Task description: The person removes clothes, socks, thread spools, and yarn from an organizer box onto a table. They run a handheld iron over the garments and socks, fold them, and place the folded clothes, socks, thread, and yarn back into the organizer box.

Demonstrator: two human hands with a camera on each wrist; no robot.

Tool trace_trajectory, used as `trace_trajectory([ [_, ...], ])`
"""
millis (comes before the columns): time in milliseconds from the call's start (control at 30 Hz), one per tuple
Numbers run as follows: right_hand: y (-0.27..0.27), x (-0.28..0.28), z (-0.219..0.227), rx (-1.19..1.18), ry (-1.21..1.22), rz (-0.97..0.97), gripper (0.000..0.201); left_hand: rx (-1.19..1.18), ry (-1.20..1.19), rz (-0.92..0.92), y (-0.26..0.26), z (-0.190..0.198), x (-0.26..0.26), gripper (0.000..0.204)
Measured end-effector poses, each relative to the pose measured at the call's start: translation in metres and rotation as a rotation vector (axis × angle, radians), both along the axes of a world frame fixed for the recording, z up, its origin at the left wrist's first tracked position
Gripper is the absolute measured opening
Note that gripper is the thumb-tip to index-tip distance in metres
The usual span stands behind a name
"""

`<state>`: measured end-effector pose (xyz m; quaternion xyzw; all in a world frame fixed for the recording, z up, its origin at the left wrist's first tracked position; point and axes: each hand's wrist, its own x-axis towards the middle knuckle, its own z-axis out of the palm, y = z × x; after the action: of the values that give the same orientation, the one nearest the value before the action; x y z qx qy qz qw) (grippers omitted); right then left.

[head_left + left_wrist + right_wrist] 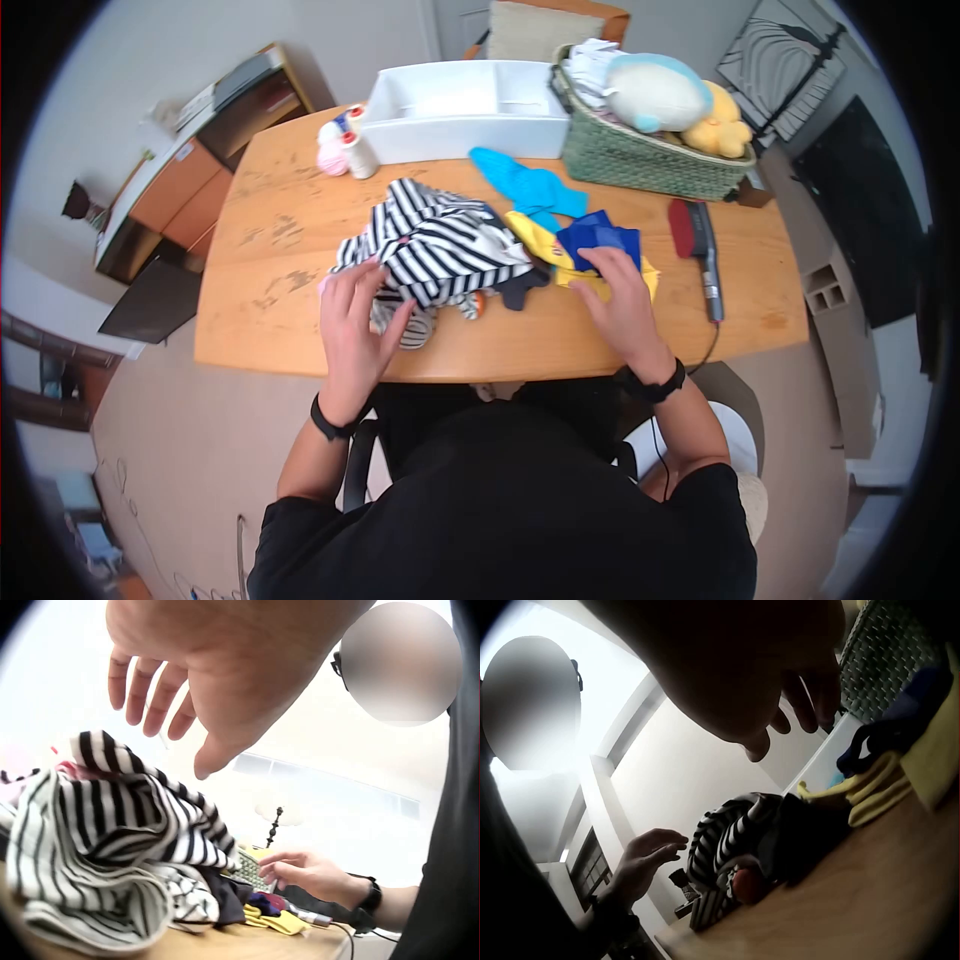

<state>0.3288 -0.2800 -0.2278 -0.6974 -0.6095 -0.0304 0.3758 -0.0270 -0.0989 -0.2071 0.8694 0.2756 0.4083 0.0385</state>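
Note:
A heap of black-and-white striped clothing lies in the middle of the wooden table. My left hand hovers at its near left edge, fingers spread and holding nothing; the left wrist view shows a gap between the fingers and the striped cloth. Over the blue cloth and the yellow cloth is my right hand, its fingers relaxed, with nothing in its grasp. Dark grey fabric pokes out from under the striped heap, and a bright blue garment lies behind.
At the back stands a white divided bin, beside a green woven basket filled with plush toys. Thread spools cluster at the back left. A corded hairbrush-like appliance with a red head lies at the right.

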Motion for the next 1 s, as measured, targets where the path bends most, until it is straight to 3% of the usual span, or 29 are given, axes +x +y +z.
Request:
trace_trajectory([
  [33, 0.006, -0.019, 0.003, 0.027, 0.073, 0.064, 0.063, 0.005, 0.016, 0.020, 0.009, 0.003, -0.001, 0.057],
  [100, 0.021, -0.046, 0.015, 0.020, 0.130, 0.147, 0.084, -0.173, 0.079, 0.015, 0.024, 0.006, 0.007, 0.077],
  [133, 0.034, -0.053, 0.017, 0.024, 0.132, 0.150, 0.084, -0.228, 0.180, -0.005, 0.034, -0.001, 0.010, 0.091],
  [200, 0.062, -0.060, 0.020, 0.040, -0.014, 0.182, 0.078, -0.173, 0.236, -0.085, 0.047, -0.012, 0.020, 0.078],
  [333, 0.106, -0.056, 0.003, -0.137, 0.022, 0.271, 0.054, -0.192, 0.275, -0.081, 0.072, -0.018, 0.023, 0.062],
  [400, 0.118, -0.047, 0.005, -0.034, -0.173, 0.220, 0.030, -0.266, 0.215, -0.112, 0.075, -0.007, 0.022, 0.049],
  [433, 0.120, -0.048, 0.014, 0.131, -0.085, 0.213, 0.022, -0.187, 0.053, -0.129, 0.073, -0.005, 0.024, 0.043],
  [467, 0.118, -0.049, 0.028, 0.123, -0.084, 0.218, 0.022, -0.195, 0.052, -0.125, 0.068, 0.010, 0.025, 0.043],
  [533, 0.113, -0.053, 0.063, 0.174, 0.069, 0.046, 0.020, -0.424, -0.094, -0.062, 0.067, 0.049, 0.028, 0.035],
  [567, 0.114, -0.050, 0.078, 0.171, 0.067, 0.051, 0.020, -0.426, -0.097, -0.057, 0.072, 0.065, 0.034, 0.035],
  [633, 0.109, -0.033, 0.105, 0.354, 0.137, 0.017, 0.019, -0.211, -0.348, -0.234, 0.080, 0.090, 0.047, 0.030],
  [733, 0.083, 0.006, 0.128, 0.415, 0.210, -0.155, 0.019, -0.071, -0.229, -0.223, 0.069, 0.117, 0.054, 0.024],
  [800, 0.055, 0.037, 0.124, 0.436, 0.262, -0.218, 0.018, -0.015, -0.114, -0.192, 0.085, 0.093, 0.037, 0.027],
  [867, 0.014, 0.089, 0.098, 0.147, 0.220, -0.202, 0.035, -0.304, 0.098, 0.044, 0.087, 0.054, 0.013, 0.042],
  [900, 0.002, 0.097, 0.081, 0.146, 0.217, -0.212, 0.035, -0.306, 0.098, 0.034, 0.092, 0.037, 0.002, 0.042],
  [967, -0.020, 0.107, 0.043, -0.069, 0.133, -0.257, 0.073, -0.641, 0.111, 0.047, 0.099, -0.004, -0.009, 0.078],
  [1000, -0.019, 0.110, 0.027, -0.239, 0.079, -0.227, 0.108, -0.650, 0.115, 0.035, 0.107, -0.032, 0.001, 0.078],
])
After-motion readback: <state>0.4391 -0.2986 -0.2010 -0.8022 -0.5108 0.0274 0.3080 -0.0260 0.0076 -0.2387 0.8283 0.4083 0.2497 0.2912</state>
